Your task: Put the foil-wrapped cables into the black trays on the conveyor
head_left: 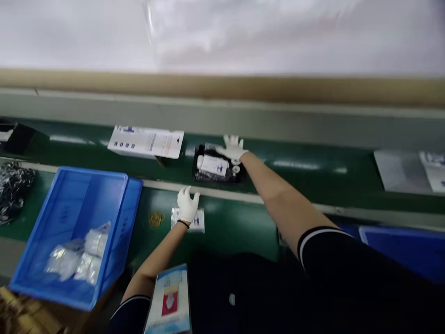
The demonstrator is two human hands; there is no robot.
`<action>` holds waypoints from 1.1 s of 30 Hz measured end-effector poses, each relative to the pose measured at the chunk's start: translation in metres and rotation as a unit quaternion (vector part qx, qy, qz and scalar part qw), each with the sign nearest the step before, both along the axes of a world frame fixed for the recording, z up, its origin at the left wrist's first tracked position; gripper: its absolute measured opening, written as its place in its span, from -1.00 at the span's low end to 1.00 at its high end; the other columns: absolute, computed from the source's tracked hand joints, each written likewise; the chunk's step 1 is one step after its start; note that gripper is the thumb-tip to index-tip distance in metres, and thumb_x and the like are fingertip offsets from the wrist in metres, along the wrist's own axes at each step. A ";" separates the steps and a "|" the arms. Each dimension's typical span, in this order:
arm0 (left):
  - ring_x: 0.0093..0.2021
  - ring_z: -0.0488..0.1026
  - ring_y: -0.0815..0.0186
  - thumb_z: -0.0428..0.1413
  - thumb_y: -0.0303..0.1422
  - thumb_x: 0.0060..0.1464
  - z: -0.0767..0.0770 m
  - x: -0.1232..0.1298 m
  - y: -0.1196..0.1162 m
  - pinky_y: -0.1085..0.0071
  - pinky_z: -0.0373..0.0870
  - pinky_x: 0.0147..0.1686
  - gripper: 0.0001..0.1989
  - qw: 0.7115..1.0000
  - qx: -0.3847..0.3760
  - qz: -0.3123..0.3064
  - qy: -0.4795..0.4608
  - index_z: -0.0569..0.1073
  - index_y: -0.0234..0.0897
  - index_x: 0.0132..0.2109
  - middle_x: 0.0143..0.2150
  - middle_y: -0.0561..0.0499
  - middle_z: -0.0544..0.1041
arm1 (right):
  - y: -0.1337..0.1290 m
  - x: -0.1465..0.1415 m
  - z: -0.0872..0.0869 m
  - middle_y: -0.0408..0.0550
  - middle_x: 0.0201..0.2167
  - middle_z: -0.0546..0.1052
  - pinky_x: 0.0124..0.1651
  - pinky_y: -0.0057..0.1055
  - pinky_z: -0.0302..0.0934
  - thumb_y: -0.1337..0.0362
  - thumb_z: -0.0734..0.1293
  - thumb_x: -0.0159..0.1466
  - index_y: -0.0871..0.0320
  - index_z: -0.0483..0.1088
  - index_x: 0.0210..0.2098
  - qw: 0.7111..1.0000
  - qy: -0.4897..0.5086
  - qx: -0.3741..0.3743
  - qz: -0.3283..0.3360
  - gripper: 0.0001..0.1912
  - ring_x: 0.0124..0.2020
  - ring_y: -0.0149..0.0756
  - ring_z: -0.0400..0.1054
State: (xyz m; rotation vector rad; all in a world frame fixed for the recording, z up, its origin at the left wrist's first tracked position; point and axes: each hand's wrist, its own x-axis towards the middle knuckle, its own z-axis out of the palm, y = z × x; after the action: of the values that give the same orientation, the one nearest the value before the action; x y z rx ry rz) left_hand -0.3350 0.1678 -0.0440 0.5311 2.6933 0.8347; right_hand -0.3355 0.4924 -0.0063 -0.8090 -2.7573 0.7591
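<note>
My right hand (232,149), in a white glove, reaches across to the far green belt with its fingers spread. It is over the back right part of a black tray (199,163). Inside that tray lie a white printed packet (214,165), small white round parts (236,170) and something in clear plastic. My left hand (187,205), also gloved in white, rests above white printed packets (199,222) on the near green surface. Its fingers are apart, and I see nothing held in them. Yellow rubber bands (156,219) lie to its left.
A white printed box (146,142) lies on the far belt, left of the tray. Stacked blue bins (62,185) with bagged white items stand at left, near black plastic bags (14,190). White flat items (399,169) and another blue bin (399,250) are at right.
</note>
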 end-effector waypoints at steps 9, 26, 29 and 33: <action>0.27 0.20 -0.14 0.36 0.05 -0.28 -0.035 0.072 -0.075 0.04 0.23 0.17 0.13 0.967 -0.225 0.108 -0.056 0.04 -0.34 0.31 0.29 -0.40 0.16 | -0.129 0.249 -0.087 0.29 0.30 0.21 0.39 0.01 -0.06 -0.03 0.12 0.32 0.38 0.11 0.31 0.977 0.036 -0.030 -0.210 -0.26 0.37 0.02 0.01; 0.12 0.41 -0.03 0.21 -0.31 0.09 0.002 0.054 -0.096 0.16 0.33 0.11 -0.61 0.986 -0.140 0.009 -0.087 0.41 -0.36 0.05 0.05 -0.31 0.48 | -0.205 0.398 -0.072 0.23 0.28 0.26 0.29 -0.04 0.03 0.25 0.26 0.24 0.29 0.29 0.22 0.969 -0.081 -0.050 -0.229 -0.44 0.28 0.10 0.10; 0.11 0.45 0.11 0.12 -0.36 0.19 0.018 0.058 -0.113 0.28 0.35 0.13 -0.70 0.990 -0.061 -0.010 -0.123 0.44 -0.34 0.06 0.07 -0.19 0.52 | -0.166 0.403 -0.065 0.44 0.23 0.23 0.15 0.13 0.04 0.23 0.23 0.29 0.37 0.20 0.27 0.929 -0.085 -0.031 -0.359 -0.40 0.20 0.27 0.12; 0.16 0.42 0.28 -0.11 -0.39 0.34 0.041 0.075 -0.140 0.39 0.42 0.10 -0.58 0.988 0.032 0.000 -0.151 0.23 -0.31 0.29 0.24 -0.11 0.40 | -0.138 0.404 -0.059 0.54 0.03 0.33 0.05 0.22 0.04 0.08 0.34 0.24 0.37 0.42 0.01 0.885 -0.080 -0.066 -0.453 -0.50 0.11 0.36 0.16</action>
State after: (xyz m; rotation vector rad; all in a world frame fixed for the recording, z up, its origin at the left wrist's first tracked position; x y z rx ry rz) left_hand -0.2605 0.0279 -0.0027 0.3830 2.3986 0.9216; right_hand 0.0688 0.3548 -0.0657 -2.0278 -2.0283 0.6686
